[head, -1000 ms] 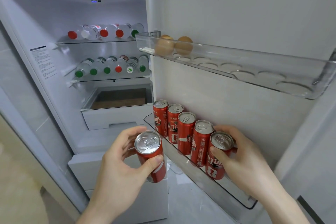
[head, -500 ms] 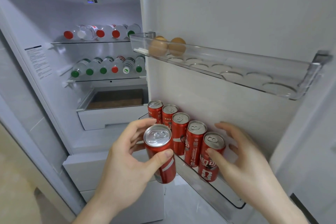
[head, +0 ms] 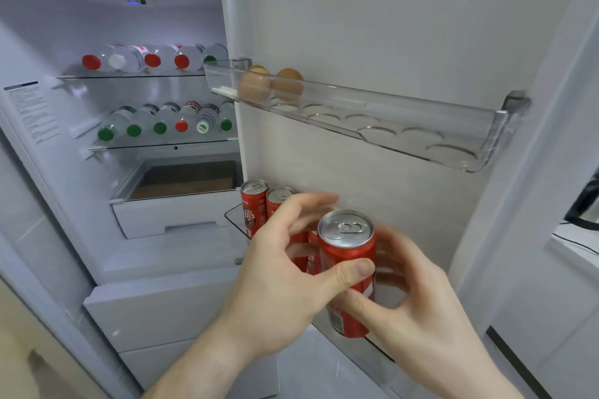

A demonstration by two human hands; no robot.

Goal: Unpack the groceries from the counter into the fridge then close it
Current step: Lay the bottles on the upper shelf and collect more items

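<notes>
My left hand [head: 278,288] grips a red soda can [head: 348,253] upright in front of the open fridge door, thumb across its front. My right hand [head: 421,311] wraps the same can from the right, thumb on its lower part and fingers behind it. A row of red cans [head: 254,207] stands in the lower door bin [head: 233,220]; my hands hide most of them.
An upper door tray [head: 421,136] holds two brown eggs [head: 256,84] at its left end. Two glass shelves carry several lying water bottles [head: 152,58]. A white drawer [head: 168,214] sits below them. A counter edge with a black cable [head: 580,220] shows at right.
My left hand carried the can rightward over the door bin. My right hand let go of the last can in the row and closed around the can I am holding.
</notes>
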